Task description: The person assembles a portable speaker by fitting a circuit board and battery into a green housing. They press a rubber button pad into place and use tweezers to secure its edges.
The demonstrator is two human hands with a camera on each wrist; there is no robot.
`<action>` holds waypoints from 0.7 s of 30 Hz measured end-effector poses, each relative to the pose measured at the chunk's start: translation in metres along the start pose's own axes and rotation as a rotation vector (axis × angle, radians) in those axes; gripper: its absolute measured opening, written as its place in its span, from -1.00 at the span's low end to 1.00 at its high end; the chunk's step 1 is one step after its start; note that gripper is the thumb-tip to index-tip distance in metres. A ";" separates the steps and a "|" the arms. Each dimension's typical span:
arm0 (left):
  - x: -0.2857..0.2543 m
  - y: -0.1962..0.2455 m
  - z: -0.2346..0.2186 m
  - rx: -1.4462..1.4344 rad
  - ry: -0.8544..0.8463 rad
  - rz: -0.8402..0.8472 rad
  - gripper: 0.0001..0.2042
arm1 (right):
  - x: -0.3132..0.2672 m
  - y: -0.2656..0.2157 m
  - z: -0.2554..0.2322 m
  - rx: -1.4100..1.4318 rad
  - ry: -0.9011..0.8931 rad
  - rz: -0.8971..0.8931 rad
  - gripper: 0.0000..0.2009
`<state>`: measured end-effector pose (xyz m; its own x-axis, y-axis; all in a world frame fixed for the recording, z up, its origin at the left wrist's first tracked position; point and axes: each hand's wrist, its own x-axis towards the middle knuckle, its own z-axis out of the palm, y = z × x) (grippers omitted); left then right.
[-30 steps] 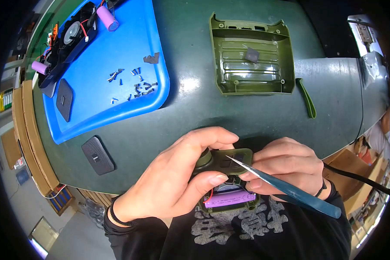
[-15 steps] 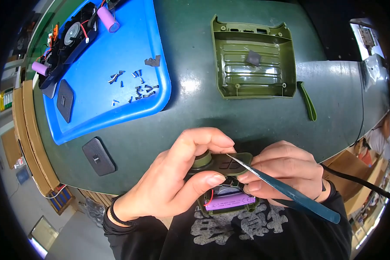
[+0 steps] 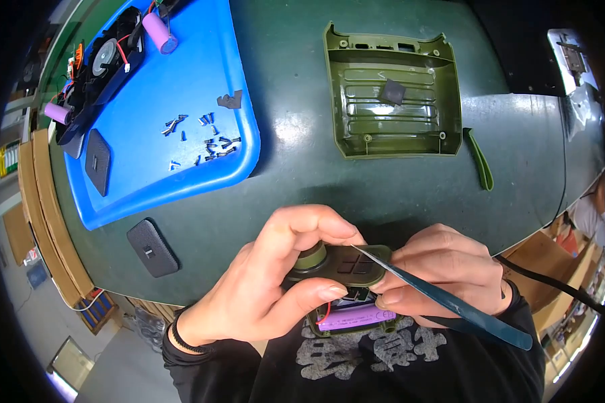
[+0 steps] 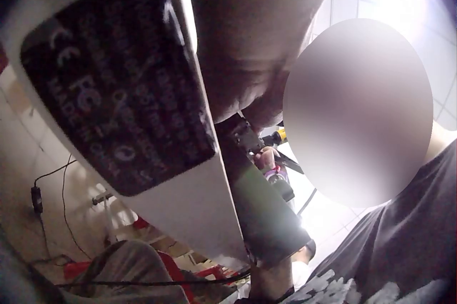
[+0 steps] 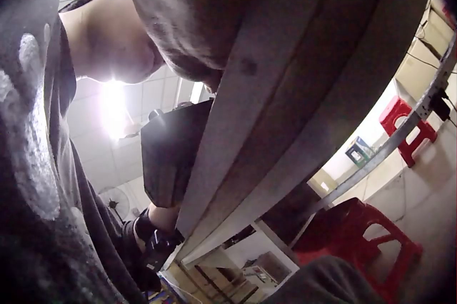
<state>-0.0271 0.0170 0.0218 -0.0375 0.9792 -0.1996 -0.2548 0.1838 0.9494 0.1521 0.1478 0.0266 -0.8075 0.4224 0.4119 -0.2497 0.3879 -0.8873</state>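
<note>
My left hand [image 3: 259,282] grips an olive-green speaker panel [image 3: 336,270] that has a round knob [image 3: 311,256] and dark button marks, its thumb on the near edge and its fingers curled over the far side. Blue-green tweezers [image 3: 450,297] are held in my right hand [image 3: 450,265], whose fingertips are at the panel's right end. The tweezers' fine tip reaches the panel's far edge, right by my left index finger. Below the panel, an open green housing shows a purple battery cell [image 3: 356,318] and a red wire [image 3: 323,314]. The hands hide much of it.
A blue tray [image 3: 175,176] holds loose screws [image 3: 220,148], a black speaker assembly [image 3: 107,60] and purple cells. An empty green shell [image 3: 393,111] and a green strap [image 3: 478,160] lie on the dark table. A black mesh grille [image 3: 152,247] lies left of my hands.
The panel has shifted slightly toward my body and turned a little. My left index finger has drawn down toward its far edge. The tweezers stay in my right hand with little movement.
</note>
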 end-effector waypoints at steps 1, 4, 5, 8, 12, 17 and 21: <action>0.000 0.000 0.000 0.013 0.002 0.005 -0.51 | 0.000 -0.001 0.001 -0.017 0.011 -0.001 -0.76; 0.000 0.002 -0.001 0.021 0.003 -0.003 -0.50 | 0.001 -0.001 0.003 -0.040 0.026 -0.009 -0.77; 0.000 0.002 -0.001 0.017 0.004 -0.013 -0.49 | 0.001 -0.001 0.003 -0.047 0.029 -0.017 -0.77; 0.000 0.002 -0.001 0.047 -0.002 0.002 -0.48 | 0.001 -0.002 0.005 0.008 0.078 0.046 -0.77; -0.001 0.003 0.000 -0.005 0.013 -0.029 -0.47 | 0.002 0.000 0.005 -0.010 0.067 0.019 -0.76; 0.000 0.004 0.002 -0.016 0.031 -0.043 -0.44 | -0.001 0.001 0.003 0.014 0.040 0.011 -0.77; 0.000 0.005 0.002 0.012 0.034 -0.049 -0.45 | -0.001 0.003 0.000 -0.023 0.009 -0.014 -0.77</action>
<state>-0.0265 0.0180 0.0265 -0.0580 0.9656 -0.2537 -0.2454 0.2325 0.9411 0.1522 0.1487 0.0239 -0.7990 0.4245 0.4259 -0.2480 0.4125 -0.8765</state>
